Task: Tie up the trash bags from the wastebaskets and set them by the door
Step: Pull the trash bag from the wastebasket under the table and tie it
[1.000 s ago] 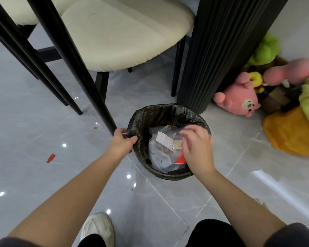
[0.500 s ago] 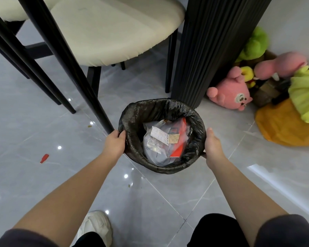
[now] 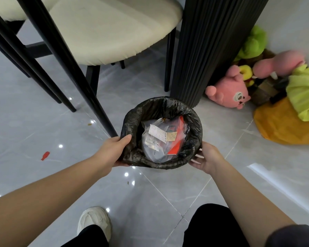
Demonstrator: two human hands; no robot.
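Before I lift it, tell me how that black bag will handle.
The bag looks thin and crinkled, so probably floppy. Its contents, clear plastic and a receipt, suggest it is light. It may stretch or tear where the left hand grips.

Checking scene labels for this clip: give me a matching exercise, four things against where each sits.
Things:
1. trash bag
2. pink plush toy
3. red scrap
4. white shoe

Places:
A. floor, far left
B. bottom edge, between the forearms
C. between left hand and right hand
D. right of the black fluted column

Pairs: 1-C, 2-D, 3-A, 4-B
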